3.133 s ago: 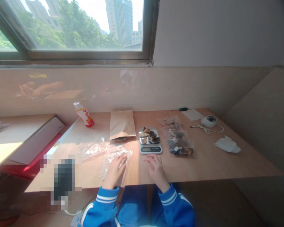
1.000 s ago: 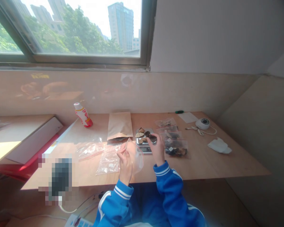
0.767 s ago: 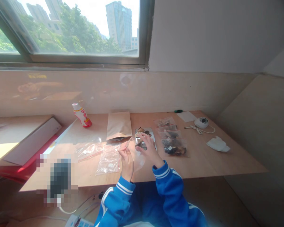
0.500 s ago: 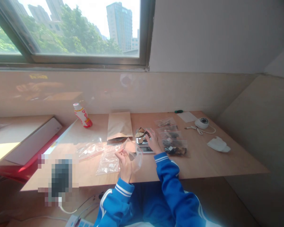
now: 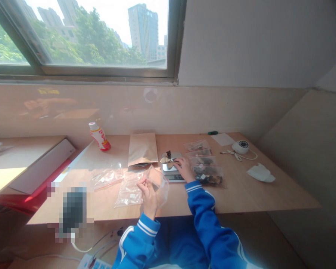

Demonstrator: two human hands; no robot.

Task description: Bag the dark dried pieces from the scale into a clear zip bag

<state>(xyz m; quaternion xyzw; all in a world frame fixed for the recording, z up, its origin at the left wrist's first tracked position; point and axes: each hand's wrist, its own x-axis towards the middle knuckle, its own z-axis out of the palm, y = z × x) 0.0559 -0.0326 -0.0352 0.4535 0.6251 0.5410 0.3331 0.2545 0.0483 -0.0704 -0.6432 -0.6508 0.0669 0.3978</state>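
Note:
My left hand (image 5: 148,192) holds a clear plastic bag (image 5: 159,183) open and lifted off the wooden table (image 5: 240,190). My right hand (image 5: 183,168) reaches onto the small digital scale (image 5: 170,172), its fingers over the dried brown pieces (image 5: 167,158) on the scale's platform. Whether the fingers grip a piece cannot be made out. Both arms wear blue sleeves with white stripes.
Empty clear bags (image 5: 128,188) lie left of the scale, and a brown paper pouch (image 5: 142,149) lies behind them. Filled bags (image 5: 208,175) sit right of the scale. A red-and-white bottle (image 5: 99,136), a white round device (image 5: 240,146) and a white cloth (image 5: 260,173) are also on the table.
My left hand picked a clear bag up from the table and holds it open. My right hand has gone back and forth between the scale and the bag, and is now on the scale.

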